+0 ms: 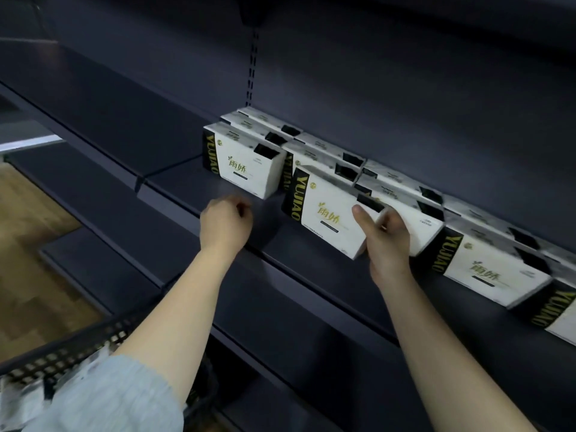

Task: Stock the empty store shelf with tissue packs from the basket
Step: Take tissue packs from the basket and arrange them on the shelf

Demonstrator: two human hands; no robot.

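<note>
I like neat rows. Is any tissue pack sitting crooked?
Yes. The tissue pack gripped by the right hand is tilted and sticks out in front of the row on the shelf. It isn't set down yet.

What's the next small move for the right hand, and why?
Probably slide the held pack back and left into the gap beside the leftmost front pack. The right hand grips it by its right end, and it sits forward of the row; the left hand holds nothing.

Black perforated plastic basket (pixel 78 347) cut off at the left edge, contents blurred; rightmost white-and-black tissue pack (pixel 558 316) cropped by the right edge; left hand (pixel 225 224) fingers hidden behind its back.
</note>
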